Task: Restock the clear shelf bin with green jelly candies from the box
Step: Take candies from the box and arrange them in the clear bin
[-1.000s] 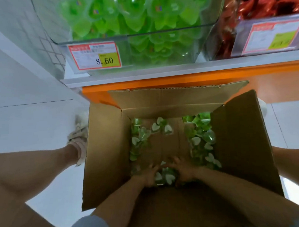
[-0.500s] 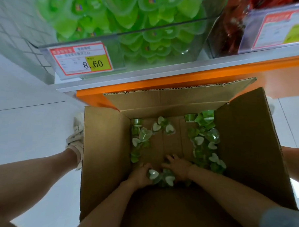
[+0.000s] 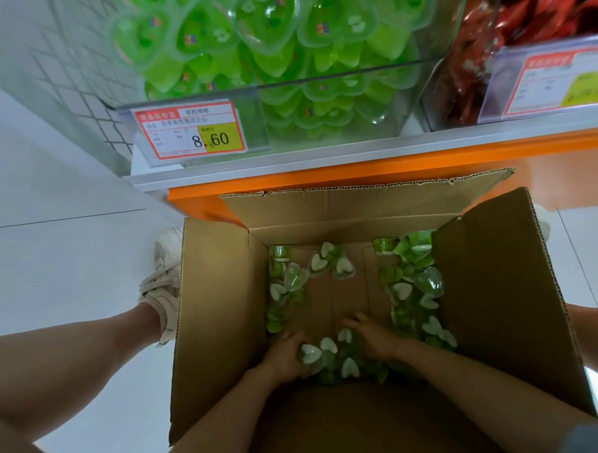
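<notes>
Scooping is the step in hand: both arms reach down to the floor of the cardboard box (image 3: 219,315), where the left hand (image 3: 286,358) and the right hand (image 3: 371,339) face each other, fingers curled inward, cupping a small heap of green jelly candies (image 3: 330,358) between them. More candies lie loose along the left and right walls of the box. The clear shelf bin (image 3: 353,97) sits above and beyond the box, already well filled with the same green hearts, with a price label (image 3: 189,130) on its front. Next, I judge, the cupped load must rise clear of the tall box walls and pass over the bin's front edge with the hands kept together, or pieces could slip out underneath.
</notes>
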`<state>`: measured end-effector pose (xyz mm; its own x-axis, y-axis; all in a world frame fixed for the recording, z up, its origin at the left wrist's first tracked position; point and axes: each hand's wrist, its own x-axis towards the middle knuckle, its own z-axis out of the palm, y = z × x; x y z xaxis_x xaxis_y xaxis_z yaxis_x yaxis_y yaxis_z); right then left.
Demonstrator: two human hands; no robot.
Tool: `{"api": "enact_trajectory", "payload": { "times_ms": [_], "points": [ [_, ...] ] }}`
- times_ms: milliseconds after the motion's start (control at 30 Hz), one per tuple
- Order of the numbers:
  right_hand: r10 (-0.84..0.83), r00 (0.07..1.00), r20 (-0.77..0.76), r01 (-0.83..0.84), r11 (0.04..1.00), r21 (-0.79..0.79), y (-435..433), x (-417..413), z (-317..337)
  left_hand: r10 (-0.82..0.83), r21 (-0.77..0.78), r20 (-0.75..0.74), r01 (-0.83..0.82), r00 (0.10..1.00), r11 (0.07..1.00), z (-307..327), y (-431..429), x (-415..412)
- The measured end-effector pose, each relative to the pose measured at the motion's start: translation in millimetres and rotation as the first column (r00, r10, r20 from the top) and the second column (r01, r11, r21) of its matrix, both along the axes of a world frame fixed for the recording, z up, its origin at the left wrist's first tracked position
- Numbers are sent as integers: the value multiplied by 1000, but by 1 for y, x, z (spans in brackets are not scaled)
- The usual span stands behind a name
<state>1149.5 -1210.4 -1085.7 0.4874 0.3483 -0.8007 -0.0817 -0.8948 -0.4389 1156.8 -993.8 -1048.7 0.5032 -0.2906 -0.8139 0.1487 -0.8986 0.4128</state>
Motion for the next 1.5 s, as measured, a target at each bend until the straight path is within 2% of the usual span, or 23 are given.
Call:
{"api": "enact_trajectory", "payload": {
  "times_ms": [167, 267, 367, 467, 633, 700, 900, 1000, 1133, 1200, 1300, 1467, 1500],
  "points": [
    [-160, 986, 41, 156, 983, 96, -8, 17, 32, 124, -89, 31, -121, 992, 989, 19, -12, 11],
    [-221, 966, 134, 196, 964, 177, -12, 33, 69, 171, -174, 63, -158, 983, 972, 47, -25, 27],
    [-268, 936, 228, 212, 947, 242, -14, 49, 120, 187, -273, 117, -150, 975, 950, 85, -36, 46],
    [-274, 920, 279, 214, 950, 227, -20, 64, 175, 174, -324, 239, -90, 955, 942, 127, -41, 59],
    [-171, 868, 466, 64, 970, 236, -28, 75, 260, 150, -379, 473, 47, 868, 924, 202, -38, 70],
    [-184, 832, 523, 41, 961, 273, -29, 76, 289, 161, -400, 534, 81, 830, 913, 235, -32, 71],
    [-404, 680, 612, 54, 860, 507, -26, 83, 373, 311, -544, 637, 125, 705, 830, 330, -15, 83],
    [-519, 621, 587, 53, 775, 629, -28, 88, 407, 388, -569, 695, 133, 605, 811, 368, -16, 107],
    [-632, 601, 489, 97, 666, 740, -33, 99, 429, 424, -516, 792, 109, 440, 850, 396, -29, 157],
    [-657, 587, 473, 95, 636, 766, -37, 104, 432, 381, -447, 835, 85, 398, 890, 394, -39, 185],
    [-682, 562, 468, 105, 620, 778, -42, 115, 433, 318, -373, 855, 57, 410, 926, 381, -50, 218],
    [-698, 566, 440, 112, 594, 797, -43, 134, 435, 160, -226, 842, 66, 516, 972, 363, -54, 236],
    [-710, 564, 423, 120, 577, 808, -42, 138, 435, 146, -207, 848, 65, 509, 976, 364, -52, 234]
  ]
}}
